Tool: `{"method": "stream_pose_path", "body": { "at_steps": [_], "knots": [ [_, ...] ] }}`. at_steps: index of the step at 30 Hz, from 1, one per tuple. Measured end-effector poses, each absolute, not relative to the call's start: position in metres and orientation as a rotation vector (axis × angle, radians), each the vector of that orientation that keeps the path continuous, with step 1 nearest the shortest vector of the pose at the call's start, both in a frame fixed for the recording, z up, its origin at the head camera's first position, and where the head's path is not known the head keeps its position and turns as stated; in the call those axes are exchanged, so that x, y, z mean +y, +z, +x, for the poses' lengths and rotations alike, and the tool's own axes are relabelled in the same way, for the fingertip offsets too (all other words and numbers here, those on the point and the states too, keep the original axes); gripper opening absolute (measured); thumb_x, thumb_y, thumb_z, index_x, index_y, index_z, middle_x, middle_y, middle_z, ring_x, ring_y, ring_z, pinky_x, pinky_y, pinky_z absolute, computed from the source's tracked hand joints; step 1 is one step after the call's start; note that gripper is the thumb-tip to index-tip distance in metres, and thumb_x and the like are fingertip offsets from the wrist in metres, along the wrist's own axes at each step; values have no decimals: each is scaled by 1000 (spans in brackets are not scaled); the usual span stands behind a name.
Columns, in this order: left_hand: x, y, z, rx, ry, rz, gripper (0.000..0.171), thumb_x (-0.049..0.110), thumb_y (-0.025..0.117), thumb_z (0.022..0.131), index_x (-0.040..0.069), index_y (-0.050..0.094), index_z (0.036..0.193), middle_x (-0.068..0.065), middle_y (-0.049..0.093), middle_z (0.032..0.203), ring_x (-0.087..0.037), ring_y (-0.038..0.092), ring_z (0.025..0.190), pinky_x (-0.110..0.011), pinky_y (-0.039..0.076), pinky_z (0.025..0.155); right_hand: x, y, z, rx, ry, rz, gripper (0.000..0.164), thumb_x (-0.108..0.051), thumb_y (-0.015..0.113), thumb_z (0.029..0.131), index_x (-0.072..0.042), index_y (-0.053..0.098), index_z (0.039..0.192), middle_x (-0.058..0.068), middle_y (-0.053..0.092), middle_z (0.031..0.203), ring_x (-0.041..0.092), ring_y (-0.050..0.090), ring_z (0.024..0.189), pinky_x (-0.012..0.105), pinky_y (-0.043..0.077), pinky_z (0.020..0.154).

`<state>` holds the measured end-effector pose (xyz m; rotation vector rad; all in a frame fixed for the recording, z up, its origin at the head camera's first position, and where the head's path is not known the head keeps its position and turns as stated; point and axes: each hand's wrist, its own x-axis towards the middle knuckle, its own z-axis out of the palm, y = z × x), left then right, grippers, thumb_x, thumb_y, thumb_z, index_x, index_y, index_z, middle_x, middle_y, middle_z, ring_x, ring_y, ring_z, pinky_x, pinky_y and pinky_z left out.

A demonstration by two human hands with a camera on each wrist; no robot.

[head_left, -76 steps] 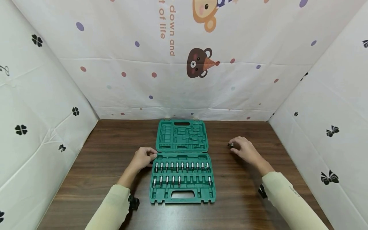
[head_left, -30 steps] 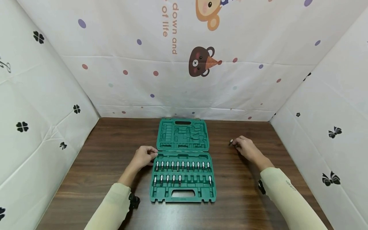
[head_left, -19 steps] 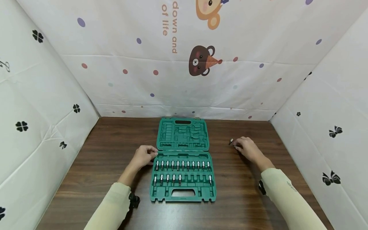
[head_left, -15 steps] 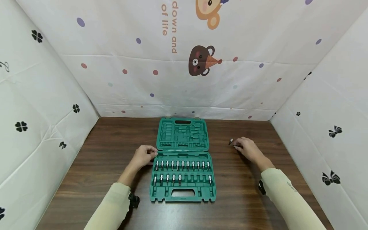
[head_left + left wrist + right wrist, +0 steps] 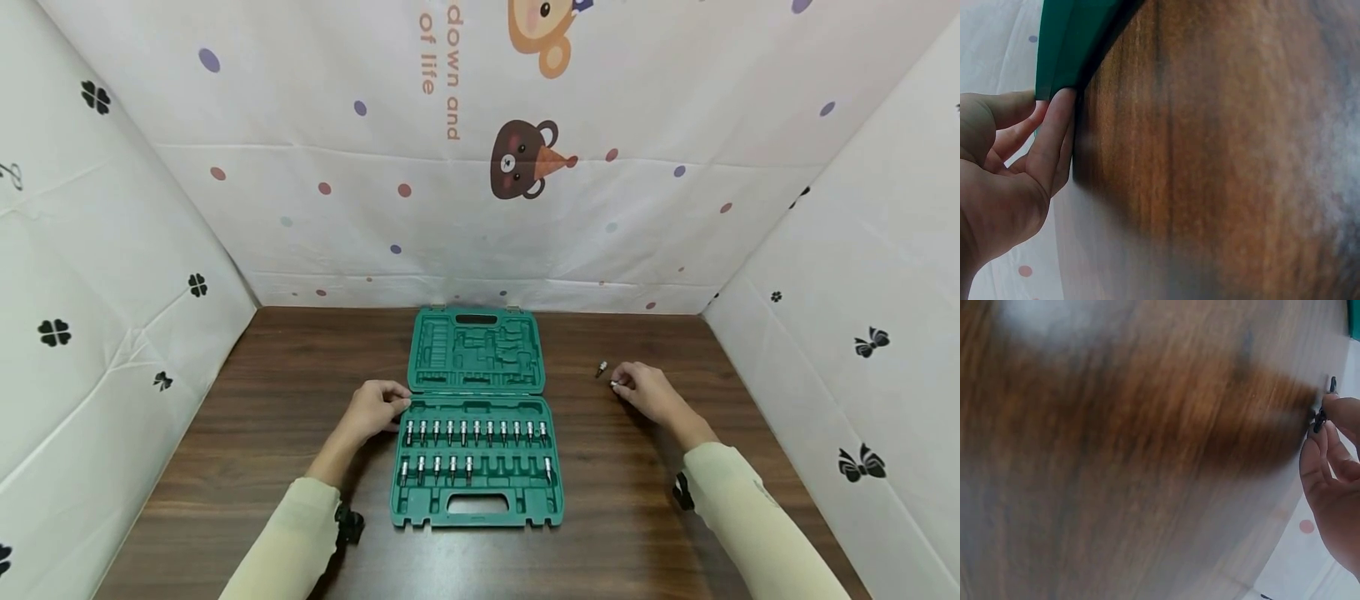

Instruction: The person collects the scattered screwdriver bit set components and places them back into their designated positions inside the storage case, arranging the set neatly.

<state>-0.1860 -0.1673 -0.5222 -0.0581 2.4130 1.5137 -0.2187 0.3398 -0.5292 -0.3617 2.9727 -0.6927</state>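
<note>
A green socket case point(image 5: 477, 504) lies open on the wooden table, with two rows of silver bit sockets in its near half. My left hand point(image 5: 375, 410) pinches the case's left edge near the hinge; in the left wrist view its thumb and fingers point(image 5: 1054, 134) hold the green rim. To the right of the case, my right hand point(image 5: 647, 392) pinches a small bit socket point(image 5: 614, 384) close to the tabletop. That piece looks dark between thumb and fingers in the right wrist view. Another bit socket point(image 5: 602, 368) lies loose on the table just beyond the fingertips.
The case's lid point(image 5: 476, 350) lies folded back toward the rear wall, its moulded slots bare. Several slots at the right of the near row hold nothing. White printed cloth walls point(image 5: 330, 233) enclose the table point(image 5: 300, 358) at the back and both sides.
One bit socket now lies on the table, apart from the right hand, which held it at its fingertips earlier. The right hand has shifted slightly right with another bit socket. The left hand stays put.
</note>
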Motion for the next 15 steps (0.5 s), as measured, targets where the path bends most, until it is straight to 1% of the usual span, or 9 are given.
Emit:
{"method": "stream_pose_path", "body": {
  "at_steps": [5, 10, 15],
  "knots": [
    [-167, -524, -185, 2419, 1505, -62, 16, 7, 64, 103, 2, 73, 115, -13, 66, 100, -20, 68, 84, -38, 65, 70, 339, -528, -212, 2937, -812, -292, 4, -10, 69, 100, -8, 68, 103, 7, 71, 96, 22, 67, 90, 39, 56, 76],
    [-167, -525, -185, 2434, 1496, -56, 16, 7, 64, 103, 2, 73, 115, -13, 66, 100, -20, 67, 84, -38, 65, 70, 334, -525, -207, 2900, -937, -222, 10, -14, 70, 100, -8, 67, 107, 6, 71, 99, 19, 65, 91, 34, 54, 76],
    [-167, -525, -186, 2431, 1499, -54, 16, 7, 64, 103, 1, 73, 114, -13, 66, 99, -20, 67, 84, -37, 65, 70, 324, -522, -202, 2783, -1155, -185, 16, -11, 69, 100, -3, 67, 113, 12, 70, 102, 19, 65, 89, 27, 57, 70]
  ]
}}
